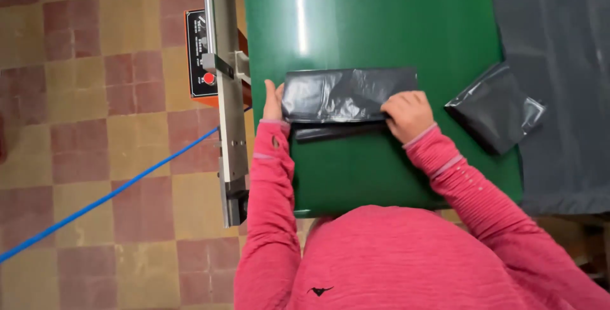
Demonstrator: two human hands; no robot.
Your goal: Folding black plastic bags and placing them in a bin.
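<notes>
Both my hands pin the folded black plastic bag (348,96) flat on the green table (356,24): left hand (274,101) bracing its left edge, right hand (407,114) with fingers together pressing its right end.

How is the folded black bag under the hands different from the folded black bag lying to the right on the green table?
The bag under the hands lies straight and level across the green table; the folded bag at the right lies turned at an angle. The first is a long strip, touched by the left hand and right hand; the second is squarer and untouched. Both are dark, glossy plastic.
</notes>
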